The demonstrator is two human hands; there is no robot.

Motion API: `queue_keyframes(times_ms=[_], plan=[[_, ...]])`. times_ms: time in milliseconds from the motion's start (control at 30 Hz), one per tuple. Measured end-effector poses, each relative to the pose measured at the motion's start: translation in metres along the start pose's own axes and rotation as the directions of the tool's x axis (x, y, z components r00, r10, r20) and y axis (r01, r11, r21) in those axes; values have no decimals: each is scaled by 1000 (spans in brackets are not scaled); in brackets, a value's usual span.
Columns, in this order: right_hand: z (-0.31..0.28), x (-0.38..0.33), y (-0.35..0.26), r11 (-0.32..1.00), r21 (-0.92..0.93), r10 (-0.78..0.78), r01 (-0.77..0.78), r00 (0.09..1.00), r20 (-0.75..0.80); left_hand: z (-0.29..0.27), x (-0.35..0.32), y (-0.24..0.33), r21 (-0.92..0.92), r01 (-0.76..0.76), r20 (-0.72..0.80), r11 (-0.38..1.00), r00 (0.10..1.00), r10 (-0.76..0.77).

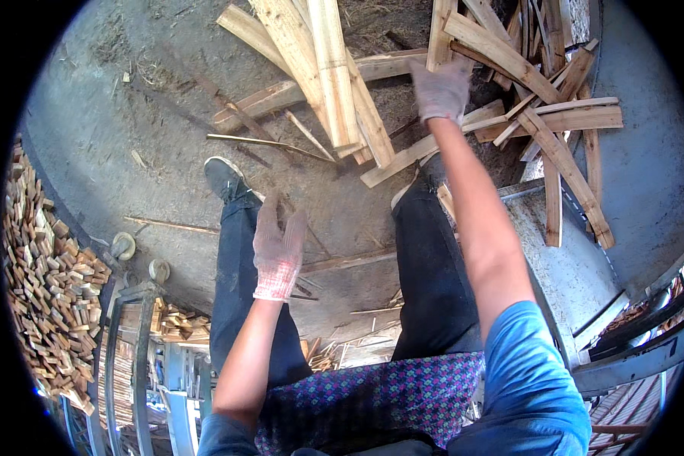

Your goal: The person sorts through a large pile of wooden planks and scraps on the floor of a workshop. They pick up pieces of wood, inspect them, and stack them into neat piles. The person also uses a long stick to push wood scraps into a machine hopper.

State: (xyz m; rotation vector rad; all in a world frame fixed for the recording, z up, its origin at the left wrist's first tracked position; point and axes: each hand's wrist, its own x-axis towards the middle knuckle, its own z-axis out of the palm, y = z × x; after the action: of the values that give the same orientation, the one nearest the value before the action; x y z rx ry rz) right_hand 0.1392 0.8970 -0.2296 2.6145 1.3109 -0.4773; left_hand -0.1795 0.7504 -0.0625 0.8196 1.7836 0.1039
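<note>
My left hand point(279, 251), in a pale knit work glove with a reddish cuff, hangs above my left leg and holds nothing, its fingers apart. My right arm stretches forward, and its gloved hand point(441, 93) is at the near end of a narrow wooden plank point(440, 34). Motion blur smears those fingers, so whether they grip the plank is unclear. To the left of that hand, several long pale planks point(328, 76) lie across a thicker board point(262, 105). Below the hand, another board point(403, 161) slants toward my right foot.
A jumbled heap of wooden slats point(551, 125) leans over a grey metal machine surface point(646, 144) at right. Small cut wood blocks point(49, 289) are piled at far left, beside a metal frame with casters point(159, 271). Thin sticks point(171, 225) litter the dusty floor point(159, 137).
</note>
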Motion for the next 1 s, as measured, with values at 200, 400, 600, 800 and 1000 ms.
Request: queue_keyframes(times_ms=[200, 400, 600, 800, 1000], plan=[[20, 27, 43, 971, -84, 232, -222, 964, 133, -7, -8, 10, -81, 40, 140, 996, 990, -28], [24, -20, 55, 968, 192, 105, -160, 957, 269, -1, -8, 20, -116, 45, 122, 992, 992, -30], [7, -90, 13, 977, 198, -180, 86, 826, 533, 3, -5, 3, -17, 16, 102, 1000, 995, -14], [11, -89, 4, 873, 476, -160, -109, 857, 489, 11, -4, 7, 45, -10, 155, 999, 988, 3], [31, -155, 72, 903, 229, 39, -362, 602, 798, 17, -2, -7, -1, 67, 147, 998, 987, -66]])
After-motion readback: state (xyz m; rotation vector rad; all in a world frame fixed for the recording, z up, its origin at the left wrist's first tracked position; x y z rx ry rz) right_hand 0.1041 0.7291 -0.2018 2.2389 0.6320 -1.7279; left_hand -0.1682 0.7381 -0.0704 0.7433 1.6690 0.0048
